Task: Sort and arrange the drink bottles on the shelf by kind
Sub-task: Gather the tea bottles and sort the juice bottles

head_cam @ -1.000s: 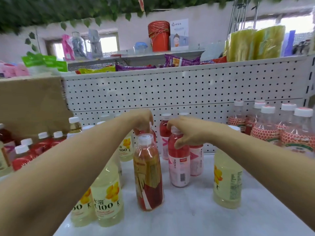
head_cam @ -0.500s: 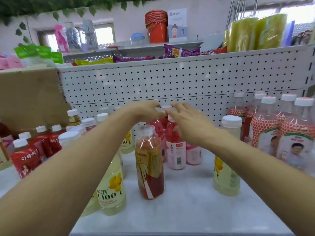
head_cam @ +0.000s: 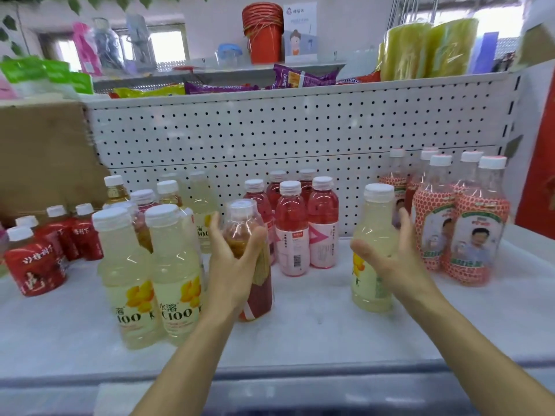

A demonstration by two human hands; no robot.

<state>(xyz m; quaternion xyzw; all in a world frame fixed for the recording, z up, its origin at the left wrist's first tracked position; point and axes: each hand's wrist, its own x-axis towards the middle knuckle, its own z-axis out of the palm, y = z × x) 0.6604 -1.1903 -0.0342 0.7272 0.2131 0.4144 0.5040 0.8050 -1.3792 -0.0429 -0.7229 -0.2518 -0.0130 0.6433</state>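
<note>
Noted left hand [head_cam: 232, 265] cupped against the red-brown bottle [head_cam: 259, 292], thumb on one flank, fingers [head_cam: 214, 232] straight up the other; released, not clamped, actual contact not resolvable. Noted right hand [head_cam: 393, 265] likewise released, splayed round the lone pale yellow bottle [head_cam: 375, 220], thumb in front, remaining digits along its right flank. Judged both as framing for a grasp, nothing lifted yet. Found both bottles upright near the middle of the white shelf [head_cam: 315, 328], each apart from its kind: pale yellow group [head_cam: 150, 265] at left, pink bottles [head_cam: 303, 229] clustered by the pegboard [head_cam: 270, 139], dotted-label bottles [head_cam: 468, 229] at right, red-label bottles [head_cam: 45, 256] far left. Read these two as strays awaiting a move; yellow one probably bound leftward. Could not place the red-brown one's group with confidence. Flagged tight spacing beside left hand: risk of toppling neighbours
</note>
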